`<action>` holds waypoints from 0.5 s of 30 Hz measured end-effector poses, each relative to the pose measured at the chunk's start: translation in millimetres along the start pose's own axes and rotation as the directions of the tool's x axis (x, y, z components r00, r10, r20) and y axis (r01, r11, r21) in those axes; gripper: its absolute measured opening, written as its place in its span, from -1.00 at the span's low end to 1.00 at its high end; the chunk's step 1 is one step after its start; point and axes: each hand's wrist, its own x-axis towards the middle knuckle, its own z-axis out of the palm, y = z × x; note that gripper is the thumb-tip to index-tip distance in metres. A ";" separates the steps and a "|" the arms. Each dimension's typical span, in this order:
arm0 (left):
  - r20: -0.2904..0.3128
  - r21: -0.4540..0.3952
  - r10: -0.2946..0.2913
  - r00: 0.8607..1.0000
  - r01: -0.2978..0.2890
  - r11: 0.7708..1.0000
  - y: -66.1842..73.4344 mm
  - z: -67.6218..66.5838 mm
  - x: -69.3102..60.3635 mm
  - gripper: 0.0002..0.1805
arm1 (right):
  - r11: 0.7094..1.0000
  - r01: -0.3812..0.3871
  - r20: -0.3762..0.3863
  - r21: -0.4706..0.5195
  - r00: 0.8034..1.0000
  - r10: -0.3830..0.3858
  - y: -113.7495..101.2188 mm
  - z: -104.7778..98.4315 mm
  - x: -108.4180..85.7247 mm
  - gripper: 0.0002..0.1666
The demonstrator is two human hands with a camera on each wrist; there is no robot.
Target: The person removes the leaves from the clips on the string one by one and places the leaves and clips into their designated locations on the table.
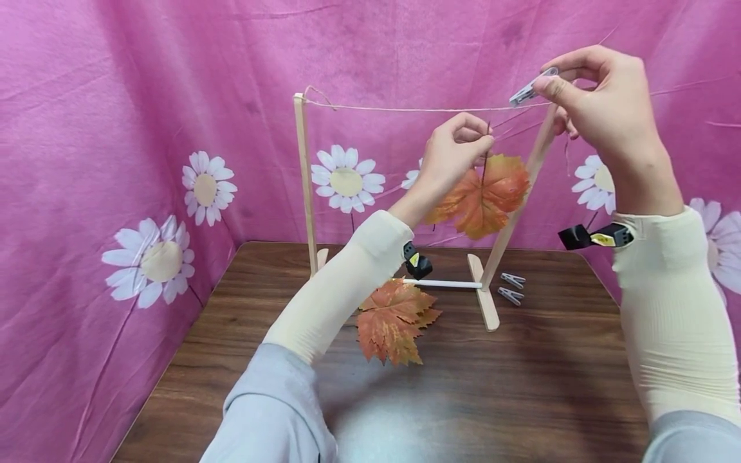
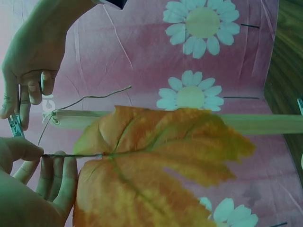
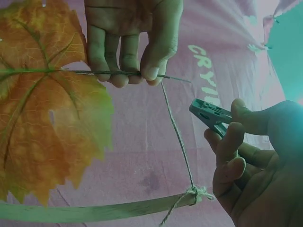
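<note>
My left hand [image 1: 451, 151] pinches the thin dark stem of an orange-yellow artificial maple leaf [image 1: 483, 200]; the leaf hangs below the fingers, in front of the right post. Just behind the stem's top runs a twine line [image 1: 399, 110], strung between two wooden posts. In my right hand [image 1: 619, 109] a grey clothespin [image 1: 525, 93] is held between thumb and fingers, close to the line near its right end. The right wrist view shows the clothespin's tip [image 3: 198, 106] apart from the stem [image 3: 102, 73] and the twine [image 3: 176, 125].
Another orange leaf [image 1: 395, 321] lies on the brown wooden table [image 1: 521, 386], partly behind my left forearm. Two more clothespins [image 1: 512, 296] lie right of the stand's foot [image 1: 485, 302]. A white rod [image 1: 446, 283] joins the feet. Pink cloth with daisies [image 1: 255, 64] hangs behind.
</note>
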 end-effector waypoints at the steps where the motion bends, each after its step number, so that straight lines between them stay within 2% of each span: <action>1: 0.005 0.006 0.005 1.000 -0.005 1.000 -0.2 -1.5 -0.8 -0.91 | 1.000 0.007 0.003 -0.001 1.000 -0.007 0.6 0.3 -1.2 -0.82; 3: 0.013 0.029 0.019 1.000 -0.020 0.999 -0.8 -4.7 -2.3 -0.90 | 1.000 0.018 0.009 0.015 1.000 -0.018 1.9 1.1 -3.2 -0.80; 9: 0.077 -0.023 0.042 0.996 -0.040 0.999 -2.9 -17.5 -6.7 -0.85 | 0.995 0.024 0.035 0.095 0.999 -0.028 7.8 4.6 -9.5 -0.76; 11: 0.099 0.000 0.039 0.994 -0.039 0.999 -3.6 -23.3 -7.9 -0.85 | 0.995 0.031 0.045 0.093 0.998 -0.035 10.6 6.2 -12.6 -0.75; 15: 0.136 0.041 0.040 0.990 -0.046 0.998 -3.9 -35.6 -9.9 -0.86 | 0.998 0.058 0.056 0.016 0.997 -0.059 15.4 9.8 -18.4 -0.77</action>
